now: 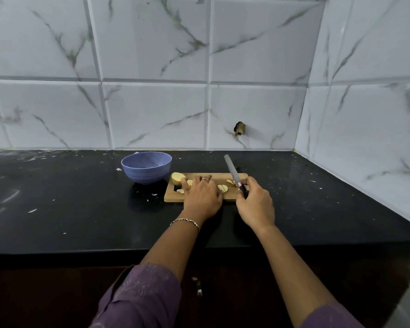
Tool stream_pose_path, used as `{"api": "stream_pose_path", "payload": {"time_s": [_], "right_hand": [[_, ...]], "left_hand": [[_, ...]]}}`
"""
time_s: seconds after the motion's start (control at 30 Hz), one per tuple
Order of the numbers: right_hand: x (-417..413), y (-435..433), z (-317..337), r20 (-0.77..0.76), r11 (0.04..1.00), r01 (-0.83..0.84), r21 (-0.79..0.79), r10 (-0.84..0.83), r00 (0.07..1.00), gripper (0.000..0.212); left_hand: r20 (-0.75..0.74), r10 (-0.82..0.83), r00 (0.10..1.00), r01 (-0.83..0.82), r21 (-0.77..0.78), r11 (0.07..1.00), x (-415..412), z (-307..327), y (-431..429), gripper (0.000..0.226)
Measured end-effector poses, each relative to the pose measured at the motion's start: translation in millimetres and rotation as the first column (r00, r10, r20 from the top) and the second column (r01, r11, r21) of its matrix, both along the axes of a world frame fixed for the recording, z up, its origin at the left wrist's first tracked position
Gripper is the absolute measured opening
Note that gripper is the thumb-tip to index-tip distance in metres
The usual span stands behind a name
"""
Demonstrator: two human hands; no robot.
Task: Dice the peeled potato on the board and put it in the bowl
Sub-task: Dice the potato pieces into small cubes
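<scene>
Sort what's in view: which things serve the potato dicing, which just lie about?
Job: pale peeled potato pieces, rectangular wooden board, grey-bladed knife in right hand, left hand, round purple bowl.
Lying about: white scraps on black countertop, dark spot on wall tile.

This is a home kitchen, seen at a corner of the worktop. Two walls of glossy white tiles (152, 110) with grey marble veining meet at the right. Below them runs a polished black stone tabletop (69, 209) flecked with pale scraps. On it lie cooking things: a wooden cutting board (173, 197) carrying pieces of peeled potato (178, 177), a kitchen knife (231, 168) raised over the board, and a lilac bowl (146, 168) just beside the board's left end.
</scene>
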State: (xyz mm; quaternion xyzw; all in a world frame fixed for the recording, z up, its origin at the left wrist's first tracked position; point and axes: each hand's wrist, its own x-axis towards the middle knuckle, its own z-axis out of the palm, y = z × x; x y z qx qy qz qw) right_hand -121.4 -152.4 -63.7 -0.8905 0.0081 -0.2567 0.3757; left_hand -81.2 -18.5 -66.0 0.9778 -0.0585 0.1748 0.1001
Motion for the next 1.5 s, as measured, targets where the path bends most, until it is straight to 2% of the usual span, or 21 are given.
{"api": "stream_pose_path", "payload": {"time_s": [0.17,0.27,0.6,0.73,0.87,1.0,1.2,1.4,1.5], "right_hand": [[10.6,-3.6,-4.5,-0.02,0.999,-0.043,-0.019,0.043,0.999,0.017],[15.6,-5.0,-5.0,-0.032,0.998,-0.054,-0.031,0.053,0.998,0.016],[17.1,-5.1,-7.3,-0.032,1.0,-0.005,-0.013,0.004,0.999,0.019],[15.2,-5.3,-6.1,-0.033,1.0,0.018,-0.018,-0.018,0.999,0.019],[14.7,-5.8,-5.3,-0.031,1.0,0.0,-0.011,-0.001,1.0,0.021],[14.7,-5.5,-5.3,-0.029,1.0,0.002,-0.016,-0.002,1.0,0.022],[13.1,-4.0,-4.1,-0.024,0.999,0.006,-0.041,-0.007,1.0,0.018],[6.2,-3.4,-1.2,-0.001,0.997,0.02,-0.072,-0.02,1.0,0.015],[2.6,-3.8,-1.0,-0.011,0.997,0.021,-0.07,-0.021,1.0,0.012]], "left_hand": [[-0.138,0.002,0.99,0.0,0.02,1.0,15.2,7.8,-2.5,0.041],[-0.167,-0.007,0.986,0.012,0.028,1.0,17.4,8.5,-5.4,0.043],[-0.074,0.121,0.99,-0.119,0.035,0.992,29.6,10.3,3.5,0.051],[-0.019,0.099,0.995,-0.099,0.014,0.995,26.9,11.4,-2.9,0.044],[-0.046,0.074,0.996,-0.074,0.005,0.997,28.1,9.3,-14.5,0.05],[-0.044,0.068,0.997,-0.068,-0.005,0.998,28.9,10.0,-17.4,0.033],[-0.024,0.079,0.997,-0.08,-0.022,0.997,25.1,10.0,-13.6,0.027],[0.133,0.09,0.987,-0.083,-0.055,0.995,13.0,4.0,-14.3,0.035],[0.167,0.078,0.983,-0.072,-0.043,0.996,5.9,-0.3,-12.5,0.029]]}}
